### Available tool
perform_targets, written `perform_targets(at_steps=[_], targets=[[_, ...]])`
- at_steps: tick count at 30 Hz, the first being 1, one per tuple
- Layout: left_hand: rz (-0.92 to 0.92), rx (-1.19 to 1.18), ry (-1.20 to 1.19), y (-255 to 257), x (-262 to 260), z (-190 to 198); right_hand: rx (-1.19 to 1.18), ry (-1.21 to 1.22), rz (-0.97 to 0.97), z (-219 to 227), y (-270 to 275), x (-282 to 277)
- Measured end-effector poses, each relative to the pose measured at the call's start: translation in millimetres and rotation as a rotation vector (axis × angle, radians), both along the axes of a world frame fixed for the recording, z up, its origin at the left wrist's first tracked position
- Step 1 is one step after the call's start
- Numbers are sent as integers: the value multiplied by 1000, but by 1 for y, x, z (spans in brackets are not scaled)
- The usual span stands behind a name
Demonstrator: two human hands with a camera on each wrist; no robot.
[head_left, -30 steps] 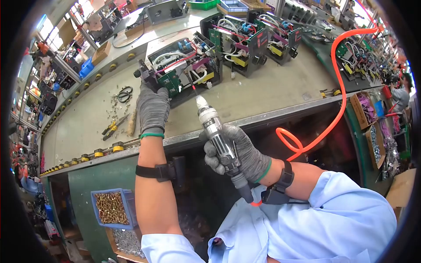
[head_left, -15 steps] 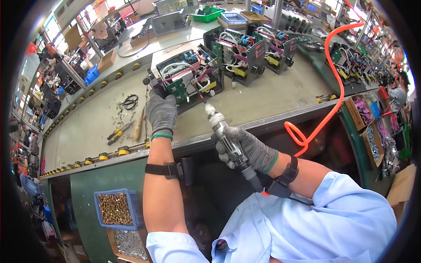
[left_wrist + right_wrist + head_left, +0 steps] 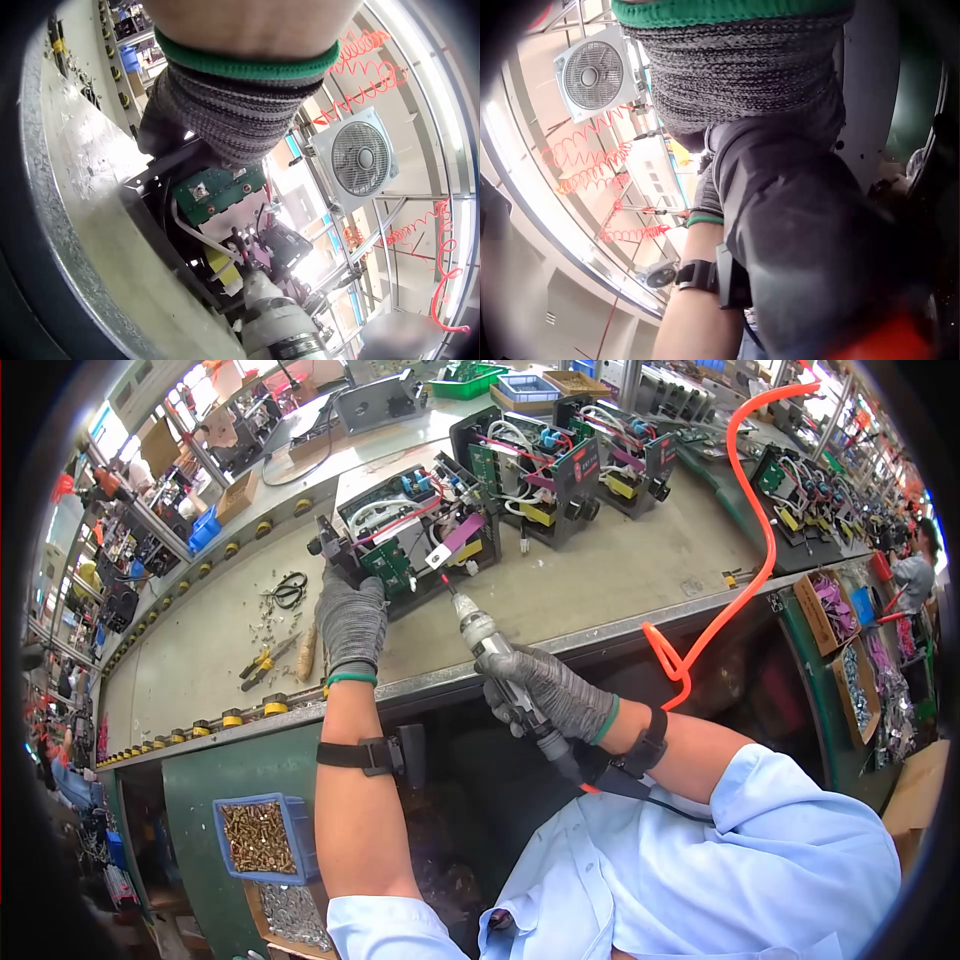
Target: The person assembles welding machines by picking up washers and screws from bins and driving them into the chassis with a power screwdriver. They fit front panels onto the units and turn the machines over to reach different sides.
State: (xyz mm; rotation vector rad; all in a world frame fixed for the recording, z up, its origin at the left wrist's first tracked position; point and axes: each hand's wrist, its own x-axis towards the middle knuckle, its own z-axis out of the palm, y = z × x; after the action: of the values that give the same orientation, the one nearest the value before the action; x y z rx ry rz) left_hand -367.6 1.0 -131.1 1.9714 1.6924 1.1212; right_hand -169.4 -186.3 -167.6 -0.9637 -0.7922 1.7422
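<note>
My left hand (image 3: 352,622), in a grey knit glove, holds the near left corner of an open electronic unit (image 3: 388,550) with a green circuit board, white cables and a red wire. In my right hand (image 3: 555,690), also gloved, is a pneumatic screwdriver (image 3: 487,638), gripped round its body and pointed at the unit. Its dark bit ends close to the pale, holed end of a purple strip (image 3: 462,535) that juts from the unit's front. In the left wrist view, the screwdriver's taped nose (image 3: 277,315) reaches the unit's open side. The right wrist view shows mostly the tool's dark rear end (image 3: 802,217).
Two similar units (image 3: 540,480) stand to the right. Pliers (image 3: 268,663), black scissors (image 3: 290,590) and scattered screws lie left of my left hand. An orange air hose (image 3: 752,510) loops at the right. A blue bin of brass-coloured screws (image 3: 258,836) sits below the bench edge.
The purple strip's pale end now sticks out from the unit's front, where before the strip lay further in. The screwdriver has shifted slightly left. My left hand stays at the unit's corner.
</note>
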Motion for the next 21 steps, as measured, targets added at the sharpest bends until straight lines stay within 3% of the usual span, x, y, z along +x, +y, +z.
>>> perform_targets(at_steps=[6, 7, 9, 11, 12, 15, 18, 20, 21], targets=[[-58, -39, -68, -11, -17, -6, -136, 36, 73, -1, -6, 13], [81, 26, 6, -29, -18, -9, -166, 12, 89, 0, -11, 16], [76, -46, -32, -65, -28, -14, -179, -8, 129, 1, -22, 24], [49, -143, -253, -96, -21, -35, -218, -38, 200, 1, -33, 35], [-43, 16, -117, -95, -27, -64, -219, -36, 204, 5, -39, 40], [-95, -59, 10, -102, 2, -54, -307, -82, 245, 12, -56, 56], [-182, 105, 168, -71, 31, -56, -291, -75, 256, 13, -69, 73], [-133, 180, 418, -55, 55, -51, -259, -76, 251, 13, -74, 84], [-134, 56, 527, -52, 65, -41, -261, -54, 243, 14, -76, 88]])
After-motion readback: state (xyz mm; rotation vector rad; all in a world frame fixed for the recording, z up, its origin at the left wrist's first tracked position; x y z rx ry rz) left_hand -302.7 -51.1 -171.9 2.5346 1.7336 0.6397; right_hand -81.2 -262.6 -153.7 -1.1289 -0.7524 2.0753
